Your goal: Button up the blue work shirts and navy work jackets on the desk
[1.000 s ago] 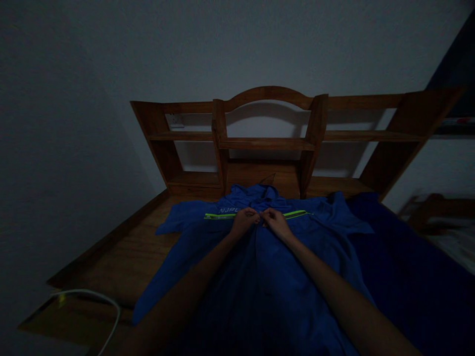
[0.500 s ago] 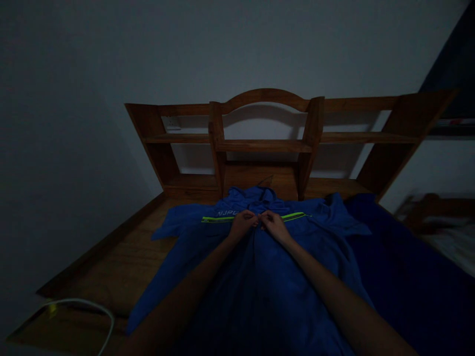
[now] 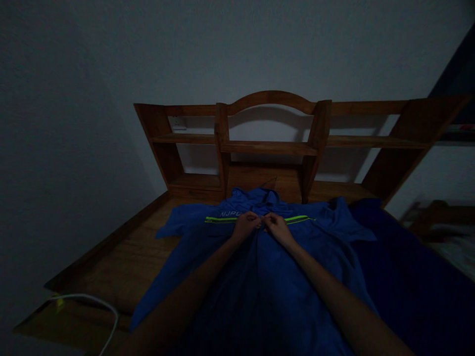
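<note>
Holds the fingers of the left hand (image 3: 247, 225) and right hand (image 3: 276, 228) narrow, tips nearly meeting, pinched on the front edge of the blue shirt (image 3: 272, 262) at chest level. Cannot tell the exact grip between the tips, too small and dark. Lies face-up beneath and around the fingers, with a yellow-green stripe (image 3: 297, 219) to either side of them, white lettering (image 3: 228, 214) just left, the collar (image 3: 260, 196) just beyond, and a short sleeve (image 3: 178, 221) out each way. Shows dark blue cloth (image 3: 401, 267) well right of the fingers, wooden tabletop (image 3: 129, 257) to their left, and a pale cable (image 3: 92, 298) farther left, nearer the body. Ends, beyond the fingers and collar, with a wooden shelf unit (image 3: 269, 147), a socket (image 3: 179, 126) behind its left part, and the grey wall (image 3: 237, 49).
</note>
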